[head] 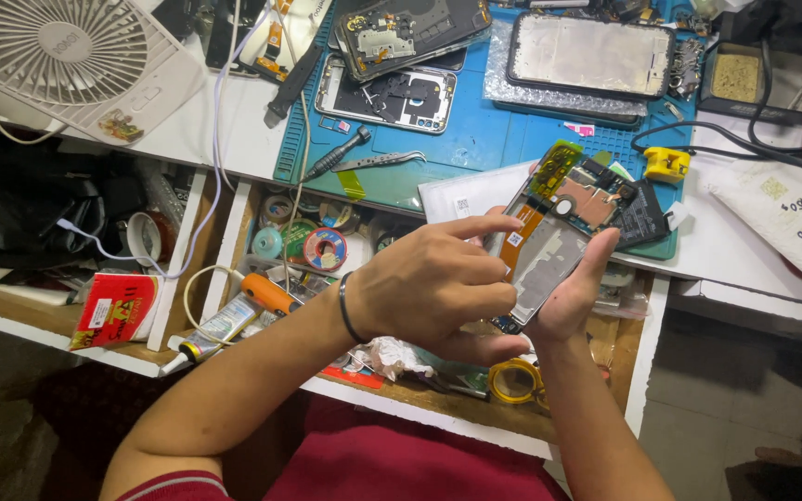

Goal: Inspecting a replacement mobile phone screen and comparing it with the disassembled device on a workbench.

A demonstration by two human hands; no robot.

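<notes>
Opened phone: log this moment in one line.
left hand: fingers on opened phone | right hand: cradling it | over: open drawer

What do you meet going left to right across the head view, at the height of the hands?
Red packet → orange-handled tool → left hand, fingers on the opened phone → right hand cradling that phone from beneath → white pouch on the table at the far right.

Packages, labels and a screen around my bench

I see a red-and-yellow packet (115, 309) lying flat on the left shelf, a white padded bag (791, 223) with green marks at the far right, and a dark-framed, grey phone screen (590, 54) on the blue mat (475, 139).
</notes>
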